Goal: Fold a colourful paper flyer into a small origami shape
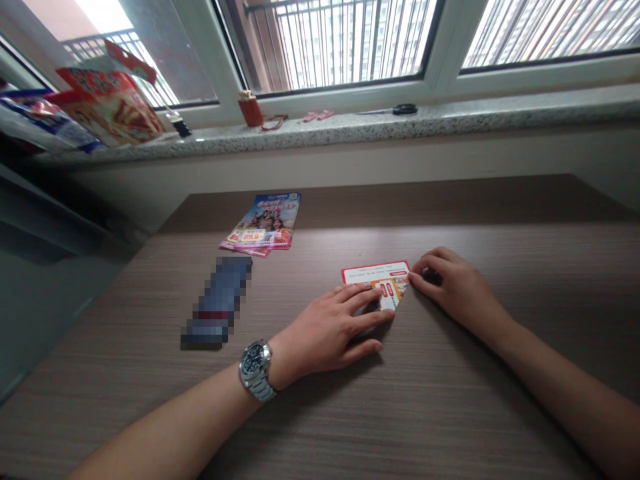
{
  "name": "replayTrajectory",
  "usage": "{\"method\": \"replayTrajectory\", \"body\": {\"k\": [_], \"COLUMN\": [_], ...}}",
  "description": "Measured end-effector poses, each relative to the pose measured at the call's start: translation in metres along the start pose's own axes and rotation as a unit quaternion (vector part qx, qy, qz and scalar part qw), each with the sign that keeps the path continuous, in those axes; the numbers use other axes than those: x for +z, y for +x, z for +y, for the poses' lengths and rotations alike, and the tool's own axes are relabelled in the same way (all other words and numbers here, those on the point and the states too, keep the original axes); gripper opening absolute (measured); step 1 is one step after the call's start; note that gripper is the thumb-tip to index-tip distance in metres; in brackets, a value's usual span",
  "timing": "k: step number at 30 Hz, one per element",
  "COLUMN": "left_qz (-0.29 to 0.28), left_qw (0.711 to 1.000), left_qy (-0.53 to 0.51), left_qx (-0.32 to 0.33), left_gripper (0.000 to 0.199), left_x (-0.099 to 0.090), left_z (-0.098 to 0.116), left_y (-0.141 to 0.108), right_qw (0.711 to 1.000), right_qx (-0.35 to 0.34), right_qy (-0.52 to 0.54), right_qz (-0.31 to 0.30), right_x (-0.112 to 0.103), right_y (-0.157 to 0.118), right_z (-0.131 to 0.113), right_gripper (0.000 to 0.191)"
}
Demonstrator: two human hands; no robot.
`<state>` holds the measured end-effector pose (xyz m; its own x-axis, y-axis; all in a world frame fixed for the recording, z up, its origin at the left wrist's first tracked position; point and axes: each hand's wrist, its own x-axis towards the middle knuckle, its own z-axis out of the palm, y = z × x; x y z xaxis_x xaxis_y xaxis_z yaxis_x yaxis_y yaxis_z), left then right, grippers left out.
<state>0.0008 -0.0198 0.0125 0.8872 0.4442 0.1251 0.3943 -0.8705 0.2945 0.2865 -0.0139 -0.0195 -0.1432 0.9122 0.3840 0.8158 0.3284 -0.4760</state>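
A red-edged paper leaflet (375, 271) lies on the brown table, with a folded part showing orange and white print and a slanted right edge. My left hand (333, 330), with a metal watch on the wrist, rests palm down across the paper, fingers spread, and hides its lower left part. At the paper's right corner, my right hand (450, 290) has thumb and index finger pinched together at the red edge. The fingertips touch the corner.
A stack of colourful flyers (270, 223) lies at the back left of the table (480, 413). Nearer is a dark pixelated object (217, 303). On the windowsill (350, 130) are scissors (404, 109), a red lighter case (251, 110) and food packets (117, 107).
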Motion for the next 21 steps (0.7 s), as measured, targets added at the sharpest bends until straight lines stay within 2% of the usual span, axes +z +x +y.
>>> {"method": "replayTrajectory", "body": {"k": [5, 9, 15, 21], "left_qz": [-0.004, -0.014, -0.010, -0.011], "left_qw": [1.000, 1.000, 1.000, 0.999], "left_qy": [0.005, 0.017, 0.024, 0.031], "left_qx": [0.006, 0.004, 0.006, 0.010], "left_gripper": [0.050, 0.052, 0.055, 0.052], "left_x": [-0.002, -0.001, 0.000, 0.000], "left_z": [0.000, 0.000, 0.001, 0.001], "left_y": [0.001, 0.002, 0.002, 0.002], "right_qw": [1.000, 1.000, 0.987, 0.983], "right_qx": [0.008, 0.002, -0.101, -0.105], "right_qy": [-0.006, 0.008, 0.107, 0.125], "right_qz": [0.009, 0.007, -0.066, -0.088], "right_x": [-0.001, -0.005, -0.002, 0.006], "right_y": [0.000, -0.004, -0.013, -0.016], "right_z": [-0.001, -0.011, -0.031, -0.034], "right_gripper": [0.015, 0.011, 0.006, 0.008]}}
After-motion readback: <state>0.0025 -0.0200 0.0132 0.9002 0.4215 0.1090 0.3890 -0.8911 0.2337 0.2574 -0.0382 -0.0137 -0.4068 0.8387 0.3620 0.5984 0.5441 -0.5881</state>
